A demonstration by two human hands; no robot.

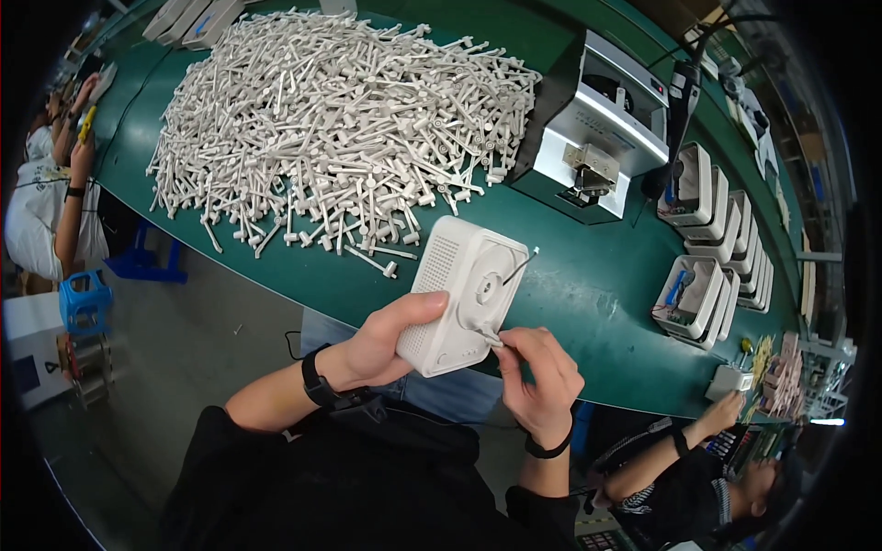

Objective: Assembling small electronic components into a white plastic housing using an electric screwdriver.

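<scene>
My left hand (390,340) is closed around the side of a white plastic housing (439,294), held tilted above the near edge of the table. The housing has a grid of small holes on one side and a round recess with a hub on its face. A thin dark rod (522,267) with a pale tip sticks out from that face. At the housing's lower right, my right hand (542,376) pinches a small white crank handle (491,338) between thumb and fingers. The handle's inner end lies against the recess; whether it is attached I cannot tell.
A big heap of white plastic crank handles (340,119) covers the far left of the green table (588,303). Behind to the right stands a metal bench machine (597,129). White open housings (689,294) are stacked at the right. Other people work at both sides.
</scene>
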